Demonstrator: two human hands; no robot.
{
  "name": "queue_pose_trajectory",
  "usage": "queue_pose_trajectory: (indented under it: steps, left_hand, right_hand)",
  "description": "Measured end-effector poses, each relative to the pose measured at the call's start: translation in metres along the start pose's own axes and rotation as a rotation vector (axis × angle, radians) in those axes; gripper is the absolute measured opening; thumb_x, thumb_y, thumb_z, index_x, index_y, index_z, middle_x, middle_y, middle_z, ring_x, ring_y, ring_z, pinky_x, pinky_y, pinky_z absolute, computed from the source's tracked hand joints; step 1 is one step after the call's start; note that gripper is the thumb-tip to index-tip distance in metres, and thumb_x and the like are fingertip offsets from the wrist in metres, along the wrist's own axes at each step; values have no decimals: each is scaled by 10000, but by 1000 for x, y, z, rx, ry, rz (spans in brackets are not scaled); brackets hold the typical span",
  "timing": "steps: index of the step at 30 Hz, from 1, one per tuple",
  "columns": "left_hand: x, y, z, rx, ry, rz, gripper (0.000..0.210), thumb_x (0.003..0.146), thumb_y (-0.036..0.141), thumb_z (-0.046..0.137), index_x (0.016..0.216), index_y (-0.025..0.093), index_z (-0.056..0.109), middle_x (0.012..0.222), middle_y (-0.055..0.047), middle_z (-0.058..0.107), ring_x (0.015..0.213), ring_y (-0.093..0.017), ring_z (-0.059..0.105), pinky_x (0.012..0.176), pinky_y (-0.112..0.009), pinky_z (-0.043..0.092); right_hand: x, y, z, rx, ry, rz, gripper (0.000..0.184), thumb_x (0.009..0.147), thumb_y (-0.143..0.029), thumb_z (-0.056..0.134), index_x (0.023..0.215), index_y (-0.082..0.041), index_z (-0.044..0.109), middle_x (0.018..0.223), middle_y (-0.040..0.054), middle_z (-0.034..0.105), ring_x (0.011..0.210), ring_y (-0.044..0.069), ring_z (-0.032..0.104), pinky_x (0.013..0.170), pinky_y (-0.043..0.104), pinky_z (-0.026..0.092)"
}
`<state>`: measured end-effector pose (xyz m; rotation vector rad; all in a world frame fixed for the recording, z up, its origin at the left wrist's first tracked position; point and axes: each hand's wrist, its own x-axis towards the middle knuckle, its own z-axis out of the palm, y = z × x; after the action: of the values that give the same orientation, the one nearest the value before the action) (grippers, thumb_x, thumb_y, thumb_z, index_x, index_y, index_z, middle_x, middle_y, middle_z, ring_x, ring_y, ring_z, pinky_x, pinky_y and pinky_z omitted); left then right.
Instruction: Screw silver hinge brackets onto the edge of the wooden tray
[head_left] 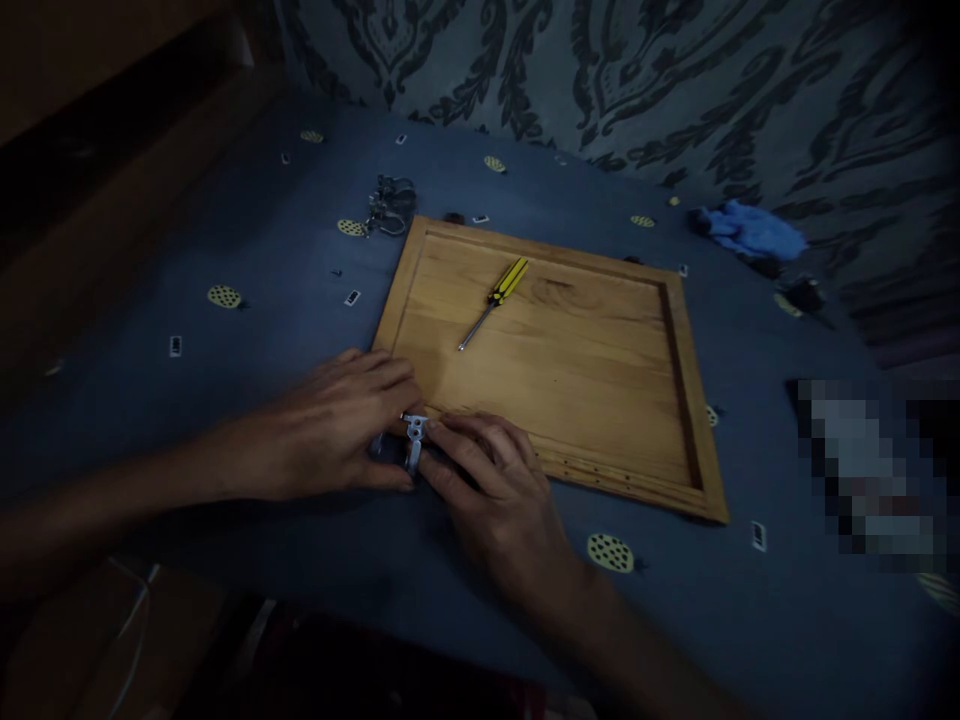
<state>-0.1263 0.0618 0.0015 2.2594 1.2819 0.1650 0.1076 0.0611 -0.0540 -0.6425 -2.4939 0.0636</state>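
A small silver metal fitting (415,430) with round holes and a bent tab sits at the near left corner of a framed wooden panel (570,360). My left hand (345,425) is closed around its left side, thumb low and fingers over the panel's corner. From the right, my right hand (499,490) pinches the same fitting with thumb and forefinger. The fingers hide part of it and of the frame's near edge. Inside the panel lies a screwdriver (495,300) with a yellow and black handle, its tip toward me.
Beyond the panel's far left corner lie more metal fittings (390,205) in a pile. A tiny dark screw-like piece (337,272) rests on the blue patterned cloth (285,230). A crumpled blue cloth (754,230) and a dark object (806,295) are at the far right.
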Motion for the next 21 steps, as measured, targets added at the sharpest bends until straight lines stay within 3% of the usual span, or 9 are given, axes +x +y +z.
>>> queue_pose_trajectory:
  steps: [21]
  left_hand:
    - [-1,-2,1,-55,6,4,274,897,296,882,1054,173,694,1043,-19,641,1031,-245,613,886,-366,377]
  right_hand:
    - [-1,-3,0,1,-11,14,286,1112,-171,494,1161,-188,776,1206,57,825,1165,257,633,1028,442,497]
